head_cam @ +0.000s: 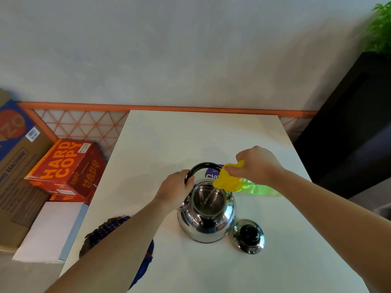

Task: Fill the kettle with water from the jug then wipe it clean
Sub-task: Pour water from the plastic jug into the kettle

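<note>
- Near the middle of the white table [190, 140], the steel kettle [206, 216] stands upright. It is round and mirror-bright, and its mouth is open to a dull metal inside.
- Its black handle [203, 166] arches up on the far side, and the left hand [175, 189] curls round the handle's left end at the kettle's shoulder.
- The right hand [257, 163] grips the green jug [260, 188] near its top and holds it tipped almost flat, with the thumb pressing on the yellow lid [227, 179].
- A thin stream of water [209, 195] falls from the yellow spout into the kettle's mouth.
- The kettle lid [249, 236], steel with a black knob, lies on the table just beside the kettle on its right, knob up.
- A purple label [212, 173] shows behind the handle, mostly hidden by the jug's lid.
- A dark checked cloth [110, 229] sits at the table's left edge, with the left forearm crossing over it.
- Off the table to the left are a red "Hard Copy" box [67, 170], a brown carton [14, 187] and a white box [50, 231].
- An orange lattice [84, 125] runs along the wall, and a black cabinet [349, 134] with a green plant [380, 24] stands on the right.
</note>
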Motion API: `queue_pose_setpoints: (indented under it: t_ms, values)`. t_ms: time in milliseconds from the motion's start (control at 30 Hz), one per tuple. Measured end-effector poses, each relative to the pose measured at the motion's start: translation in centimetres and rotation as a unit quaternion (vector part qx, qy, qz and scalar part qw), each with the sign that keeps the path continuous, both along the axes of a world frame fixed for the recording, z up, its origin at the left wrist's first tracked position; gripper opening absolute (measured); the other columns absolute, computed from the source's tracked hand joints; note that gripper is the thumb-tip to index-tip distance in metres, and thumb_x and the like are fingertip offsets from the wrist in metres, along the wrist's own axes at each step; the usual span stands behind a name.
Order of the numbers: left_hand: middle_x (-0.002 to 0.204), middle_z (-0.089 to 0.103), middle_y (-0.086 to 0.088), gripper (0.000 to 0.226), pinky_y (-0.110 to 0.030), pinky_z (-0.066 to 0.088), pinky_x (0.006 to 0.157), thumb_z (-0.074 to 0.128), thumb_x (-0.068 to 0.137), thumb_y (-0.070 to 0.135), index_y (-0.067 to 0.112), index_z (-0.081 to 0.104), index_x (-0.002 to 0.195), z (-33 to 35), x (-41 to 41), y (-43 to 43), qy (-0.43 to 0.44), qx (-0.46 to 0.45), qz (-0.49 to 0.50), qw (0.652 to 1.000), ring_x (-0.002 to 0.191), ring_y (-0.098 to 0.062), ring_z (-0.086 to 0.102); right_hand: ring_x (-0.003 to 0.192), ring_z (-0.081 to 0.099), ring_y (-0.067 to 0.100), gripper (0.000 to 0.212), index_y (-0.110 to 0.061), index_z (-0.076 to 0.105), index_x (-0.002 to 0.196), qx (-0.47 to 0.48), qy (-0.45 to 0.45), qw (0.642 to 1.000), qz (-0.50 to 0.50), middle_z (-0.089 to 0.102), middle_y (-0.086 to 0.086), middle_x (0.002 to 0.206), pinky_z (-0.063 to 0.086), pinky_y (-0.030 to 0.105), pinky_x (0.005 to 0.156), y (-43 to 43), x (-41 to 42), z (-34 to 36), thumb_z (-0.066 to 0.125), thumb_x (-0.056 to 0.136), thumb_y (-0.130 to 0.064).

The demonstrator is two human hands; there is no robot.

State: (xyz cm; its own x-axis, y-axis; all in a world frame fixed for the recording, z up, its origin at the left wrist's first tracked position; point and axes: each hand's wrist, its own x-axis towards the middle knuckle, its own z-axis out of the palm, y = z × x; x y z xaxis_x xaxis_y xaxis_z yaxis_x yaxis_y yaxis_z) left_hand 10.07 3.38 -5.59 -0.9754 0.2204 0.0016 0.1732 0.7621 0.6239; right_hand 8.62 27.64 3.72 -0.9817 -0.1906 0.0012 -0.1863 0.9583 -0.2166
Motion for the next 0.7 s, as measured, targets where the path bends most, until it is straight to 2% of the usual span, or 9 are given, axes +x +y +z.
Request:
queue_pose_setpoints:
  t_ms: [100, 267, 533, 700]
  values:
    - [0.073, 0.058, 0.006, 0.026, -0.021, 0.033, 0.054, 0.039, 0.098, 0.036, 0.019, 0.059, 0.103, 0.06, 0.03, 0.0, 0.001, 0.001, -0.002, 1.0, 0.064, -0.007, 0.053, 0.048, 0.038, 0.007, 0.048, -0.029, 0.037, 0.05, -0.006, 0.005, 1.0, 0.0, 0.04, -0.005, 0.046, 0.023, 0.025, 0.045, -0.09, 0.06, 0.04, 0.058, 0.073, -0.065]
    - [0.071, 0.057, 0.005, 0.026, -0.021, 0.032, 0.054, 0.04, 0.098, 0.034, 0.018, 0.059, 0.099, 0.27, 0.08, 0.08, -0.001, 0.003, -0.001, 1.0, 0.063, -0.008, 0.053, 0.048, 0.041, 0.008, 0.047, -0.026, 0.043, 0.052, -0.002, 0.003, 1.0, -0.005, 0.043, -0.004, 0.046, 0.027, 0.025, 0.046, -0.13, 0.21, 0.12, 0.057, 0.073, -0.065]
    - [0.075, 0.061, 0.001, 0.026, -0.026, 0.037, 0.058, 0.04, 0.098, 0.034, 0.017, 0.06, 0.1, 0.31, 0.11, 0.04, -0.006, 0.007, -0.004, 1.0, 0.067, -0.013, 0.056, 0.05, 0.041, 0.012, 0.048, -0.026, 0.04, 0.051, -0.008, -0.002, 1.0, -0.009, 0.042, -0.004, 0.048, 0.025, 0.026, 0.045, -0.3, 0.49, 0.25, 0.057, 0.073, -0.065]
    - [0.077, 0.061, 0.002, 0.026, -0.024, 0.037, 0.058, 0.04, 0.098, 0.035, 0.018, 0.06, 0.102, 0.14, 0.04, 0.05, -0.001, 0.006, -0.002, 1.0, 0.068, -0.011, 0.056, 0.048, 0.039, 0.012, 0.051, -0.022, 0.041, 0.051, -0.003, 0.005, 1.0, -0.006, 0.041, -0.003, 0.047, 0.025, 0.026, 0.045, -0.37, 0.55, 0.18, 0.056, 0.074, -0.064]
